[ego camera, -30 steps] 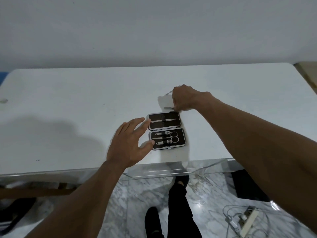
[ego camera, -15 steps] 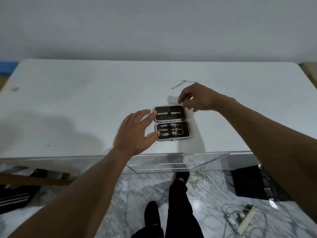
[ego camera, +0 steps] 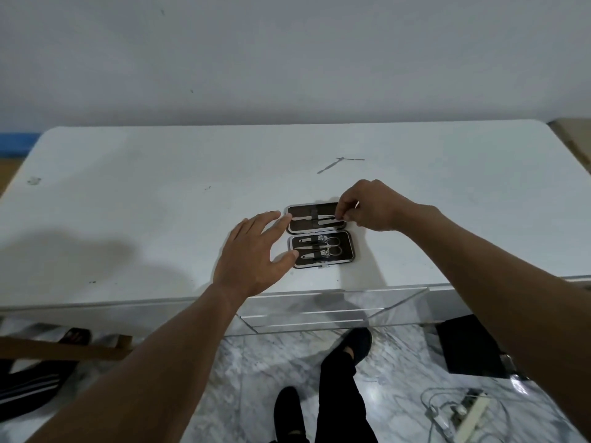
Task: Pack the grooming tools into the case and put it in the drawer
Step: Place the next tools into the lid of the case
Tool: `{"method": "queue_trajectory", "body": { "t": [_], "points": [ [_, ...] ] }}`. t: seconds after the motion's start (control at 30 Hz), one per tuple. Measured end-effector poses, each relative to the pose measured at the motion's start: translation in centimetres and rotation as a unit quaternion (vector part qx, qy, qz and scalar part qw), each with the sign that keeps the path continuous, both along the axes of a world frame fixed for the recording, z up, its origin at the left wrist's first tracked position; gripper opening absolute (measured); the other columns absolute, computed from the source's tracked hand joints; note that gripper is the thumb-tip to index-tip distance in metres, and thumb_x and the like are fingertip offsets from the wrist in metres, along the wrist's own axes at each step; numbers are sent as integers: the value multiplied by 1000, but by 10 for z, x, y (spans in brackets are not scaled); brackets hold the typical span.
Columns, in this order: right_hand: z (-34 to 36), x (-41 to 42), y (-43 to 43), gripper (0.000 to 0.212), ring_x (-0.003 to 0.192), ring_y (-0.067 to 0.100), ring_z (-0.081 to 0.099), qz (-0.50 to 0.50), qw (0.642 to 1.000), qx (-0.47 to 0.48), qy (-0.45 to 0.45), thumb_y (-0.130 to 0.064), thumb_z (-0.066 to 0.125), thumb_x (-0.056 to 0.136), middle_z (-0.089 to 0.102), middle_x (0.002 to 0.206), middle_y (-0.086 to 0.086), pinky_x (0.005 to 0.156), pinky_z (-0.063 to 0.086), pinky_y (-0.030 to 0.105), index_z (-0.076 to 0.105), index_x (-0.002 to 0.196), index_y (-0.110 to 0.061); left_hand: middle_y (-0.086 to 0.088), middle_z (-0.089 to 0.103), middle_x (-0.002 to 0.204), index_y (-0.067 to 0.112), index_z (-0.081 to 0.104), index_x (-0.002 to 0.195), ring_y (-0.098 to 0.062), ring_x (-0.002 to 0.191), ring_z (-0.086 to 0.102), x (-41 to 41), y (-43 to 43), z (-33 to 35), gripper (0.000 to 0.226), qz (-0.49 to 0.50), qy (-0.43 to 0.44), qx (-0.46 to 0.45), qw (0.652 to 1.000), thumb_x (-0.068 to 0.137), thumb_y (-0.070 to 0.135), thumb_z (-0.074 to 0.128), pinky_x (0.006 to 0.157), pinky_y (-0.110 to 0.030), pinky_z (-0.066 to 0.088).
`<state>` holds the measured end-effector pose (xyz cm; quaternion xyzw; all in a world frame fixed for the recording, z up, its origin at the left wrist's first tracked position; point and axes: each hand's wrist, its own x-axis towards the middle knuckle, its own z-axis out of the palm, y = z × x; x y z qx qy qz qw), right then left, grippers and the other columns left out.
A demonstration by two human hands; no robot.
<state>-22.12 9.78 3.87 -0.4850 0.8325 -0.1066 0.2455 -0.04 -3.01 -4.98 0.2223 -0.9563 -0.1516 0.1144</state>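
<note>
A small black grooming case [ego camera: 348, 248] with a silver rim lies open on the white table [ego camera: 128, 193]. Its near half holds scissors and clippers [ego camera: 323, 249] under a strap. Its far half holds thin metal tools [ego camera: 307, 219]. My right hand [ego camera: 372, 204] pinches the right end of one thin tool at the far half's right edge. My left hand [ego camera: 256, 251] rests flat with fingers spread against the case's left side. Two thin metal tools [ego camera: 339, 163] lie loose on the table farther back.
A clear acrylic drawer [ego camera: 332, 306] juts out under the table's front edge, right below the case. The floor holds a power strip with cables [ego camera: 463, 410] at right, a black box [ego camera: 470, 346], and a wooden bar [ego camera: 64, 346] at left. My legs stand below.
My right hand came from the loose tools farther back to the case's far half, with a thin tool in its fingers. My left hand stayed at the case's left side.
</note>
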Motion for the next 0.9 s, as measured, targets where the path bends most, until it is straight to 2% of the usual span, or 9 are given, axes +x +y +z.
{"method": "queue_trajectory", "body": {
  "t": [0.07, 0.17, 0.33, 0.43, 0.6, 0.7, 0.9],
  "points": [
    [-2, 0, 1, 26, 83, 20, 64, 3, 1000, -5, 15, -1, 59, 84, 74, 94, 6, 76, 51, 28, 76, 96, -16, 6, 42, 148, 31, 38, 146, -15, 137, 36, 0, 0, 0, 67, 0, -2, 1, 1000, 86, 61, 42, 114, -38, 24],
    [-4, 1, 3, 27, 87, 23, 64, 10, 1000, -8, 25, -1, 62, 81, 71, 94, 8, 79, 53, 34, 77, 97, -18, 6, 42, 148, 31, 38, 146, -16, 137, 36, -1, 0, 1, 68, 1, -3, 3, 1000, 86, 62, 41, 114, -39, 26],
    [-5, 2, 7, 26, 81, 17, 57, 26, 998, -8, 51, -4, 61, 85, 65, 91, 1, 73, 41, 25, 76, 99, -20, 6, 44, 147, 31, 39, 146, -16, 136, 37, -1, 1, 2, 68, 4, 1, 6, 1000, 86, 62, 41, 113, -40, 28],
    [-8, 1, 8, 28, 83, 14, 52, 39, 997, 4, 66, -4, 60, 86, 68, 100, 4, 73, 38, 24, 75, 103, -22, 5, 44, 147, 31, 39, 146, -17, 136, 37, -1, 1, 3, 67, 3, -1, 5, 1000, 86, 62, 41, 114, -42, 29],
    [-11, -1, 9, 43, 101, 25, 59, 82, 992, 22, 97, 3, 51, 85, 65, 107, 5, 75, 37, 25, 71, 112, -25, 6, 43, 147, 31, 39, 146, -16, 136, 37, 0, 1, 4, 67, 3, -2, 9, 1000, 86, 62, 41, 114, -41, 28],
    [-14, -1, 10, 45, 102, 26, 60, 116, 985, 18, 127, 4, 52, 85, 65, 111, 4, 75, 36, 25, 70, 115, -26, 7, 43, 147, 31, 39, 146, -15, 136, 36, 0, 1, 4, 68, 3, -3, 7, 1000, 85, 62, 40, 114, -40, 27],
    [-14, 3, 12, 44, 103, 27, 61, 154, 974, 9, 166, 2, 53, 85, 65, 114, 4, 83, 48, 33, 69, 116, -26, 8, 42, 148, 32, 38, 146, -15, 136, 35, 0, 1, 3, 66, 6, -7, 0, 1000, 86, 62, 40, 113, -40, 27]
  ]
}}
